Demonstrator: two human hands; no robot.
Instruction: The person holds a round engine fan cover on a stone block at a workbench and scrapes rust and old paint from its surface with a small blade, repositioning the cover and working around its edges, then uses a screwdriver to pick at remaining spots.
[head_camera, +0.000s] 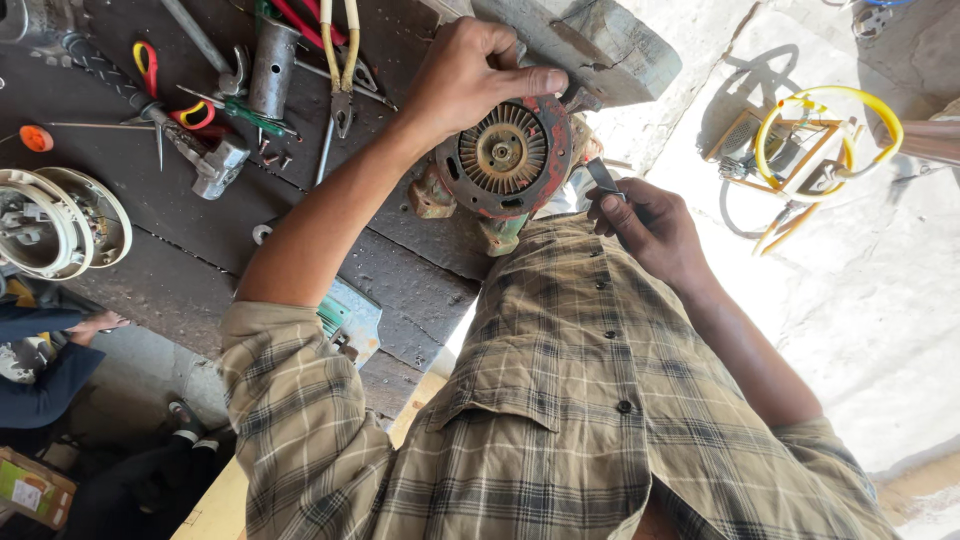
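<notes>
A round, rusty red motor housing (505, 155) with a cream finned fan in its face stands on edge at the rim of a dark workbench (200, 230), against my checked shirt. My left hand (470, 75) grips the top of the housing, fingers curled over its rim. My right hand (650, 230) is just right of the housing and pinches a small flat dark metal tool (603, 178) whose tip points at the housing's right side.
Scattered on the bench are pliers (340, 60), red-and-yellow-handled scissors (165, 95), a hammer (200, 150), a green screwdriver (250, 115), a metal tube (272, 65) and a white round casing (60, 215). A grey stone block (600, 45) lies behind the housing. A frame with yellow hose (810, 140) stands at the right. Another person's arm (70, 340) is at the lower left.
</notes>
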